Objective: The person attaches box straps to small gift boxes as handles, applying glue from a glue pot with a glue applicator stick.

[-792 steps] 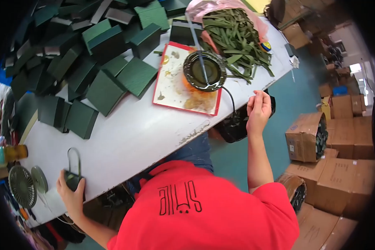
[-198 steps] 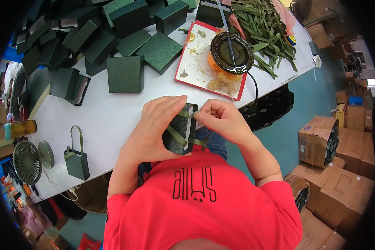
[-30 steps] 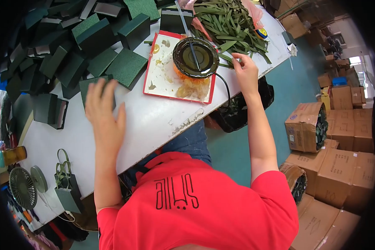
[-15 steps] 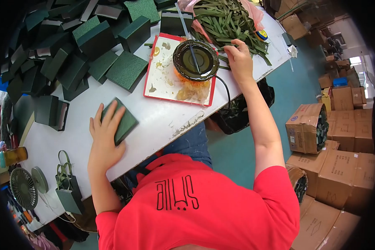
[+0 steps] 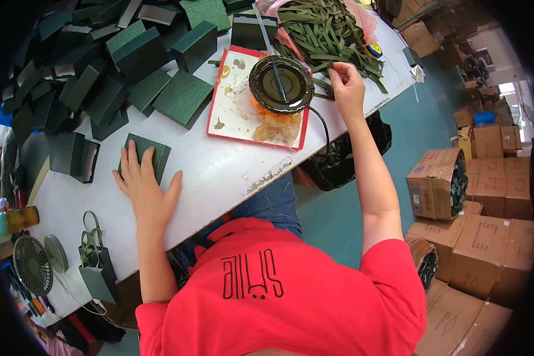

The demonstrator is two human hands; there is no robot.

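Note:
My left hand [image 5: 146,188] lies with spread fingers over a dark green box [image 5: 158,155] on the white table; the fingers rest on its top and the thumb is apart from it. My right hand [image 5: 348,89] is closed in a pinch by the heap of dark green ribbon strips [image 5: 323,29]. What its fingers hold, if anything, I cannot make out. Left of that hand, a round black-rimmed pot [image 5: 280,85] of dark liquid stands on a red-edged white tray [image 5: 222,121]. A thin stick [image 5: 273,56] leans in the pot.
Many dark green boxes [image 5: 139,54] are piled at the back left. A small green bag with handles [image 5: 98,273] and a fan [image 5: 33,267] stand at the left. A black cord [image 5: 326,127] runs off the table edge. Cartons [image 5: 436,184] are stacked on the floor at the right.
The green box under my left hand has shifted left and now lies flatter, with the fingers spread over it. My right hand has moved slightly right and down, away from the pot.

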